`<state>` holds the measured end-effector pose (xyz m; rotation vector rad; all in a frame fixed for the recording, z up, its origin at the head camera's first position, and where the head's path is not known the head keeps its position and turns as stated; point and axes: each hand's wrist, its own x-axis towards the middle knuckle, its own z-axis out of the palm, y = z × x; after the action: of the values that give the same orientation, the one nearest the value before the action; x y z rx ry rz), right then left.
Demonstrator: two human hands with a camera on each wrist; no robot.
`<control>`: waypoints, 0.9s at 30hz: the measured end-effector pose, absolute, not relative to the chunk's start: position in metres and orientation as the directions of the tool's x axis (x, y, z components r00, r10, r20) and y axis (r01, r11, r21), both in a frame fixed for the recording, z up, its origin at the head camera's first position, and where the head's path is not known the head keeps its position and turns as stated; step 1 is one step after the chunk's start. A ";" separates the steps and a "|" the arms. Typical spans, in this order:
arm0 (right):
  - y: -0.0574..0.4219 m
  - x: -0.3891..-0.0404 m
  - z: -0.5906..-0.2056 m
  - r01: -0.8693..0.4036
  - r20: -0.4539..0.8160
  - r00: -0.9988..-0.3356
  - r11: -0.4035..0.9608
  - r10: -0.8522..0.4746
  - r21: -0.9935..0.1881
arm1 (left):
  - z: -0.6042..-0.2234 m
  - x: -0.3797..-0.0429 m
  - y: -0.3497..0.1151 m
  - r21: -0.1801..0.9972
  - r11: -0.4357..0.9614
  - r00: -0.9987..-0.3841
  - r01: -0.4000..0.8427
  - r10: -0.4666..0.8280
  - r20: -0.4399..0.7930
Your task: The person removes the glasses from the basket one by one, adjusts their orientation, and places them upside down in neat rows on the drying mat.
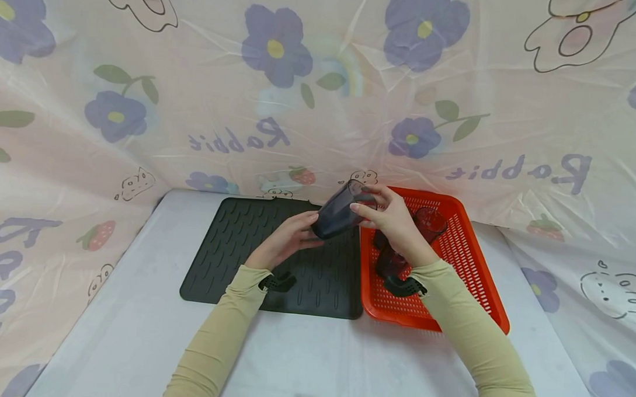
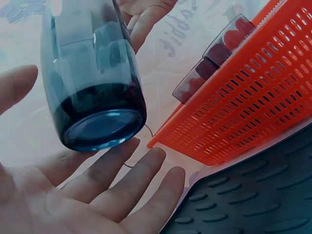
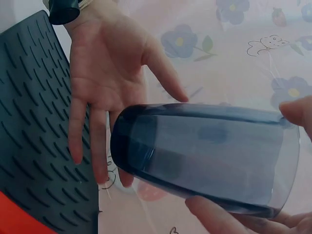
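Note:
A bluish clear drinking glass (image 1: 340, 214) hangs tilted above the black drying mat (image 1: 310, 283), its thick base toward the left. My right hand (image 1: 393, 221) grips it near the rim, thumb on one side and fingers on the other, as the right wrist view shows. Around the base, my left hand (image 1: 290, 238) is spread with fairly straight fingers (image 2: 114, 180); in the left wrist view they lie under and beside the base, and whether they bear on it I cannot tell. Several dark reddish glasses (image 1: 430, 223) lie in the red basket (image 1: 478, 268), partly hidden by my right arm.
The perforated basket stands right beside the mat on a white table (image 1: 109, 308). A printed sheet (image 1: 321, 117) with flowers and rabbits rises behind and at both sides. Dark wrist straps (image 1: 278, 282) sit on both wrists.

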<state>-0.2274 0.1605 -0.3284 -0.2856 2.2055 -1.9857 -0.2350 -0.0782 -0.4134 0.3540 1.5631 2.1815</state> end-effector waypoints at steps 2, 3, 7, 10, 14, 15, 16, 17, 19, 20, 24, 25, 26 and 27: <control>0.158 -0.227 -0.329 -0.036 0.011 -0.968 0.098 -0.251 -0.995 | -0.413 -0.234 -0.077 0.945 -0.261 -0.879 -0.195 0.474 -0.051; 0.158 -0.227 -0.329 -0.038 0.013 -0.967 0.094 -0.254 -0.995 | -0.413 -0.234 -0.077 0.946 -0.258 -0.880 -0.196 0.472 -0.054; 0.156 -0.226 -0.330 -0.042 0.017 -0.965 0.089 -0.263 -0.995 | -0.414 -0.234 -0.076 0.944 -0.263 -0.878 -0.199 0.476 -0.052; 0.155 -0.226 -0.330 -0.041 0.018 -0.963 0.080 -0.269 -0.996 | -0.414 -0.233 -0.075 0.939 -0.282 -0.876 -0.195 0.481 -0.037; 0.155 -0.226 -0.331 -0.037 0.019 -0.959 0.059 -0.282 -0.998 | -0.415 -0.233 -0.075 0.932 -0.309 -0.878 -0.189 0.479 -0.020; 0.156 -0.226 -0.331 -0.035 0.018 -0.958 0.053 -0.287 -0.998 | -0.415 -0.232 -0.075 0.933 -0.308 -0.879 -0.186 0.477 -0.018; 0.156 -0.226 -0.332 -0.032 0.018 -0.956 0.045 -0.293 -0.998 | -0.415 -0.232 -0.076 0.935 -0.306 -0.880 -0.182 0.475 -0.016; 0.156 -0.226 -0.332 -0.028 0.015 -0.954 0.038 -0.299 -0.999 | -0.415 -0.232 -0.076 0.937 -0.301 -0.882 -0.178 0.471 -0.016; 0.156 -0.226 -0.333 -0.019 0.009 -0.951 0.029 -0.308 -0.999 | -0.414 -0.232 -0.077 0.942 -0.286 -0.888 -0.173 0.460 -0.023; 0.155 -0.226 -0.333 -0.014 0.005 -0.950 0.027 -0.311 -1.000 | -0.414 -0.232 -0.077 0.945 -0.277 -0.891 -0.171 0.453 -0.028; 0.155 -0.227 -0.333 -0.002 -0.012 -0.948 0.043 -0.319 -0.999 | -0.412 -0.232 -0.079 0.952 -0.256 -0.904 -0.168 0.425 -0.045; 0.155 -0.227 -0.333 -0.001 -0.017 -0.947 0.056 -0.321 -0.998 | -0.412 -0.232 -0.080 0.952 -0.255 -0.907 -0.169 0.418 -0.049; 0.156 -0.227 -0.333 0.000 -0.022 -0.946 0.067 -0.324 -0.998 | -0.411 -0.231 -0.081 0.953 -0.251 -0.910 -0.167 0.412 -0.051; 0.156 -0.227 -0.333 0.002 -0.028 -0.945 0.079 -0.326 -0.997 | -0.411 -0.231 -0.081 0.954 -0.250 -0.912 -0.165 0.407 -0.051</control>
<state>-0.2274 0.1559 -0.3332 -0.3259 2.1125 -1.9535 -0.2314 -0.0814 -0.4111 0.2919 1.6492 2.2123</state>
